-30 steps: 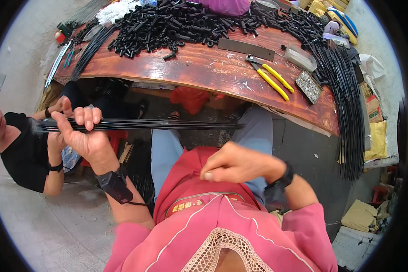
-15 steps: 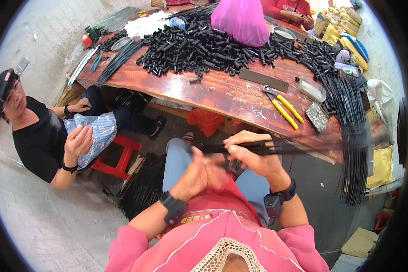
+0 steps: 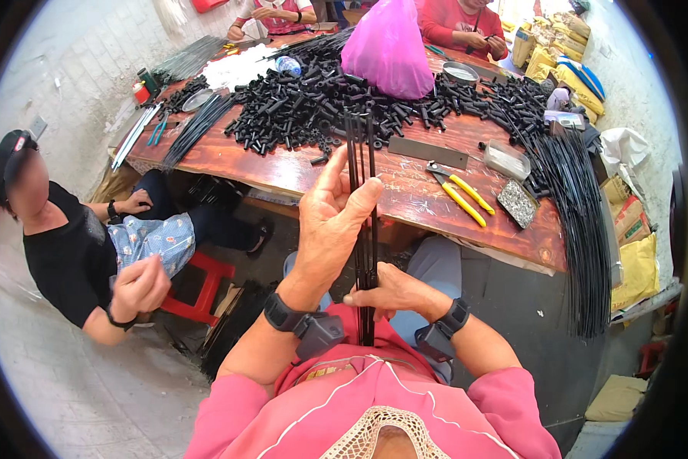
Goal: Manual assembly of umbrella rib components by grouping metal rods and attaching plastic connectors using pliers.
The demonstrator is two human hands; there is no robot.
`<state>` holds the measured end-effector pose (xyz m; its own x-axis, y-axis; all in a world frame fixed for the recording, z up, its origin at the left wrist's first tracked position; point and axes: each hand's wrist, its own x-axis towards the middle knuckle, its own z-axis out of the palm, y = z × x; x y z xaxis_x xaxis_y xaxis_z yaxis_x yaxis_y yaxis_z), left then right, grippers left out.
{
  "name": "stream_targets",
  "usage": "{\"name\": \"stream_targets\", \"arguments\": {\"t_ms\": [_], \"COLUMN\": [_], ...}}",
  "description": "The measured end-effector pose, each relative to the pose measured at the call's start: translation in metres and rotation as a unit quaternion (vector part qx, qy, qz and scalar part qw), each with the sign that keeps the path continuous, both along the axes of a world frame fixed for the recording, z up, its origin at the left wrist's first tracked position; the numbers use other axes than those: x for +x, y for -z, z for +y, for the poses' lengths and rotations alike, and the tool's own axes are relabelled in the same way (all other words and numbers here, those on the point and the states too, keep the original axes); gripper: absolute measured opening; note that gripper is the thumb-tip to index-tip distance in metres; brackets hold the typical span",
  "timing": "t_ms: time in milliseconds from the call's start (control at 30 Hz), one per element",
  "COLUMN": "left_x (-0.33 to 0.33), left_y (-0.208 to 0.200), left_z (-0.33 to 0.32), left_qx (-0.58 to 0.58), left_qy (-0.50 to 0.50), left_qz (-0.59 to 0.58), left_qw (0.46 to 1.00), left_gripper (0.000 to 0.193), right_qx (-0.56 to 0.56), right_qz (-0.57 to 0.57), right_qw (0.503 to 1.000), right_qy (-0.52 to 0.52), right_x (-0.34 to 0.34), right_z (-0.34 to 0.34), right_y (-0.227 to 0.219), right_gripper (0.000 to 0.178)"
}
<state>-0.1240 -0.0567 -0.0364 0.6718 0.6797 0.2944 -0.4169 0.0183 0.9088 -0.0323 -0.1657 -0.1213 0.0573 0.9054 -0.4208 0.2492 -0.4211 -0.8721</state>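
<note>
A small bundle of long, thin black rods (image 3: 365, 252) stands nearly upright in front of my body, its upper ends spread slightly apart. My left hand (image 3: 329, 214) holds the upper part, thumb across the rods and fingers stretched upward beside and behind them. Lower down, my right hand (image 3: 396, 292) is closed round the same bundle near my lap. Yellow-handled cutting pliers (image 3: 462, 195) lie on the table beyond my hands. A larger sheaf of black rods (image 3: 581, 237) hangs over the table's right end.
Short black tubular parts (image 3: 306, 111) cover much of the wooden table (image 3: 405, 180), around a pink plastic bag (image 3: 388, 53). A flat metal bar (image 3: 428, 151), clear box (image 3: 506, 159) and speckled block (image 3: 517, 203) lie nearby. A co-worker (image 3: 68, 237) sits at left; two others work across the table.
The rods have swung from sideways, pointing right, to nearly upright. My left hand has risen and taken hold of their upper part; my right hand has moved lower and left along them.
</note>
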Motion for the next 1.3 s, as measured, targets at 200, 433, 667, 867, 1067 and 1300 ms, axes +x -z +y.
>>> {"name": "stream_targets", "arguments": {"t_ms": [200,433,667,867,1067,1300], "left_x": [0.008,0.019,0.017,0.035,0.039,0.046], "left_y": [0.003,0.006,-0.014,-0.033,-0.036,-0.038], "left_z": [0.002,0.002,0.024,0.034,0.035,0.033], "left_qx": [-0.001,0.021,-0.066,-0.055,-0.085,-0.104], "left_qy": [-0.002,0.03,0.098,0.053,0.047,0.058], "left_qz": [0.031,0.052,0.061,0.105,0.101,0.101], "left_qw": [1.0,0.998,0.991,0.991,0.99,0.988], "left_gripper": [0.049,0.034,0.036,0.059,0.032,0.034], "right_qx": [0.279,0.397,0.408,0.38,0.481,0.619], "right_qz": [0.096,0.074,0.047,0.013,-0.205,-0.499], "right_qw": [0.945,0.887,0.887,0.911,0.842,0.607], "right_qy": [0.138,0.223,0.21,0.16,0.133,-0.014], "right_x": [0.05,0.054,0.065,0.071,0.096,0.113], "right_z": [0.014,0.043,0.041,0.034,0.041,0.052], "right_y": [-0.082,-0.118,-0.115,-0.129,-0.148,-0.159], "right_gripper": [0.024,0.017,0.016,0.013,0.014,0.014]}}
